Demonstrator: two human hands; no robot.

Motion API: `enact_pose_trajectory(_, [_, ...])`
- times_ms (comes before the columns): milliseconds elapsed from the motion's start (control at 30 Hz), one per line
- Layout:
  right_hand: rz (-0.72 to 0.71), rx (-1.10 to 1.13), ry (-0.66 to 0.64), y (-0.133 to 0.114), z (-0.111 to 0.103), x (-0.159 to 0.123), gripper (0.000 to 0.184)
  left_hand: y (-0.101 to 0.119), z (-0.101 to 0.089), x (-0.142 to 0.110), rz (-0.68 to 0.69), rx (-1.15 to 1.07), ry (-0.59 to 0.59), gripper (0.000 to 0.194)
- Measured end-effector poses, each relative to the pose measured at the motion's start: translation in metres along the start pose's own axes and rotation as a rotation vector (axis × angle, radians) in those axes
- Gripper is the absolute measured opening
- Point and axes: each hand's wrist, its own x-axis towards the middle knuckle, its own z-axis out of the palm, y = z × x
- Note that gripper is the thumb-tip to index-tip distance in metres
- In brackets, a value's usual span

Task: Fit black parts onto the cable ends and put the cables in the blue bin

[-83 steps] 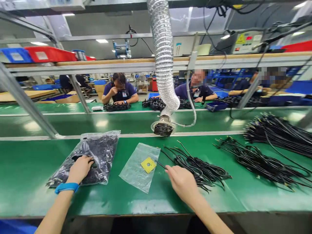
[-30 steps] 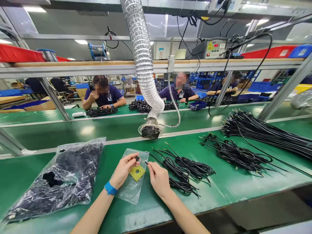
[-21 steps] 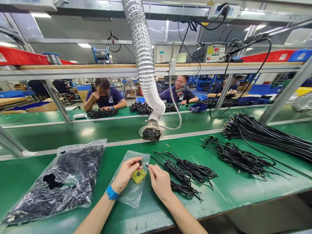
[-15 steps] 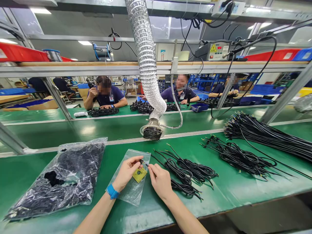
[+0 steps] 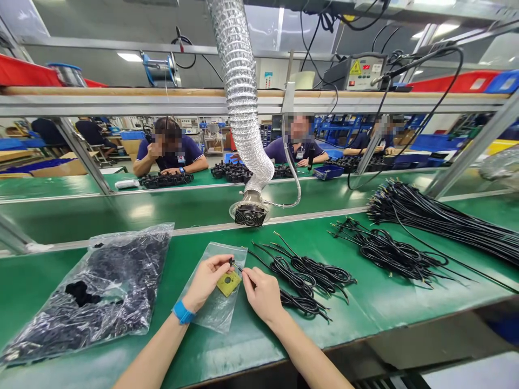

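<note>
In the head view, the left hand (image 5: 205,283) pinches a small black part (image 5: 232,262) between thumb and fingertips, while the right hand (image 5: 263,294) grips a thin black cable (image 5: 239,268) near its end, fingers closed narrowly. Part and cable end meet above a yellow pad (image 5: 227,285); the work looks partway through on this one piece, though whether the two are joined is too small to tell. Loose coiled cables (image 5: 302,266) lie just beside the right hand, and another cable bundle (image 5: 385,251) lies farther right, its ends too small to judge as finished or not. As for containers, a clear zip bag (image 5: 217,319) lies flat under the yellow pad. A large plastic bag (image 5: 133,275) at the left holds many dark pieces, with a ragged opening showing some. Across the bench, a blue tray (image 5: 328,172) has contents I cannot make out.
</note>
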Motion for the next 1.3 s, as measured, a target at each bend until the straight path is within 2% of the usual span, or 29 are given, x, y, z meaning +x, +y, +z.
enact_pose_trajectory(433, [0.05, 0.05, -0.043, -0.002, 0.002, -0.001, 0.027, -0.007, -0.007, 0.003, 0.08, 0.13, -0.021, 0.059])
enact_pose_trajectory(800, [0.059, 0.047, -0.015, -0.003, 0.003, -0.001, 0.025, -0.01, -0.017, 0.006, 0.247, 0.341, -0.088, 0.041])
enact_pose_trajectory(933, [0.039, 0.068, 0.018, -0.002, 0.003, -0.001, 0.02, -0.005, -0.019, 0.004, 0.178, 0.37, -0.116, 0.046])
enact_pose_trajectory(1100, [-0.013, 0.077, 0.023, 0.001, 0.003, -0.002, 0.019, -0.003, -0.012, 0.002, 0.017, 0.23, -0.167, 0.062])
enact_pose_trajectory(1200, [-0.047, 0.04, 0.036, 0.003, 0.004, -0.002, 0.019, -0.002, -0.008, 0.002, -0.075, 0.137, -0.16, 0.062])
enact_pose_trajectory(1300, [-0.088, -0.012, 0.029, 0.003, 0.003, -0.001, 0.021, -0.001, -0.006, 0.0, -0.102, 0.122, -0.136, 0.055])
